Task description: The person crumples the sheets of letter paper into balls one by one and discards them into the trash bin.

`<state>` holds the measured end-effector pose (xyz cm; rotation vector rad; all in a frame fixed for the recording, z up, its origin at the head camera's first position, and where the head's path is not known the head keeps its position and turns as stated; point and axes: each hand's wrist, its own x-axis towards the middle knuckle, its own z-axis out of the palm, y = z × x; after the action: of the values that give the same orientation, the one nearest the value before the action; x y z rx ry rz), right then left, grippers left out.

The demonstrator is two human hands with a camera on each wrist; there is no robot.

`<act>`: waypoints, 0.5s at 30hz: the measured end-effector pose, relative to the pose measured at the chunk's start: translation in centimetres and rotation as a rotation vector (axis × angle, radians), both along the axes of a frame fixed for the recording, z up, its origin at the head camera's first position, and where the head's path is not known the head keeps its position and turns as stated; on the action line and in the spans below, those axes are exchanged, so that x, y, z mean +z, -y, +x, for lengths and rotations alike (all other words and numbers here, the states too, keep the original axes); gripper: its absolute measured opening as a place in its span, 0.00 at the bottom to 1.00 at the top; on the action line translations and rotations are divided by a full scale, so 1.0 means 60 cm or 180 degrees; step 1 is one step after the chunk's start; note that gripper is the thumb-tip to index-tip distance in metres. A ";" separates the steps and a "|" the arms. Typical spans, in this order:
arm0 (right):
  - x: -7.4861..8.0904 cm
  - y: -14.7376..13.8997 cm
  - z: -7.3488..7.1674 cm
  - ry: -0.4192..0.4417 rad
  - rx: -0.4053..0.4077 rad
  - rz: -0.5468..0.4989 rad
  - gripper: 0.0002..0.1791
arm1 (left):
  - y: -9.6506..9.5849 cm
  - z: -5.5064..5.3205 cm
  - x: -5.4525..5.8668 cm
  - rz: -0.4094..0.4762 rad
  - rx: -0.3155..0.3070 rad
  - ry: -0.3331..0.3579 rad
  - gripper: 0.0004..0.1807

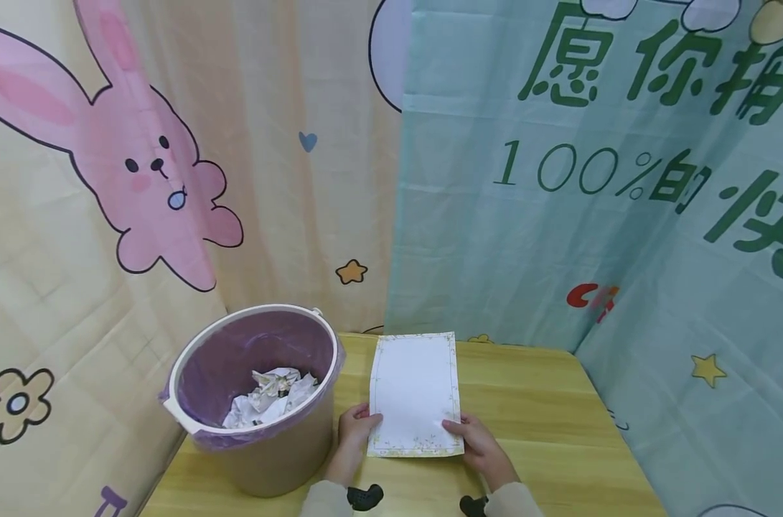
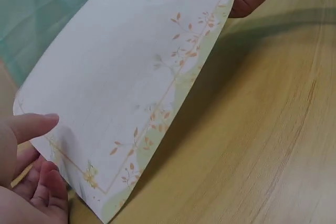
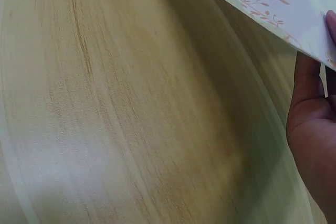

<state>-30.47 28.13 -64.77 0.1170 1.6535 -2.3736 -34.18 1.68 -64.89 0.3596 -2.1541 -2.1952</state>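
A white sheet of paper (image 1: 415, 395) with a printed border of small leaves and flowers is held up in front, tilted above the table. My left hand (image 1: 355, 439) pinches its left edge, thumb on the face and fingers behind. On the opposite edge my right hand (image 1: 481, 446) grips the sheet the same way. In the left wrist view the paper (image 2: 100, 72) is flat and uncreased, its lower edge raised over the wood with a shadow below. The right wrist view catches only a corner of the paper (image 3: 273, 3) above the right hand (image 3: 317, 124).
Left of the sheet stands a beige bin (image 1: 275, 459) lined with a purple bag (image 1: 226, 359), with crumpled paper (image 1: 271, 398) inside. The wooden table (image 1: 546, 424) reaches back to printed curtains (image 1: 494, 251), which also hang along both sides.
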 end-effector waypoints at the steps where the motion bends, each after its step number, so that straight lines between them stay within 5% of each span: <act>1: 0.002 -0.001 0.000 -0.0007 0.0005 0.0020 0.20 | 0.001 -0.001 0.000 0.0015 -0.0046 -0.0003 0.24; 9: 0.019 -0.018 0.000 -0.0010 0.0013 0.0171 0.13 | 0.000 -0.010 0.005 0.0383 -0.0320 -0.0204 0.23; 15: 0.041 -0.039 0.003 -0.0070 0.0368 0.0417 0.11 | 0.003 -0.007 0.019 0.0402 -0.0586 -0.0341 0.25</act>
<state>-30.29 30.48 -62.30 0.0180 1.7749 -2.1900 -34.59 1.53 -63.76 0.0473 -2.0748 -2.3927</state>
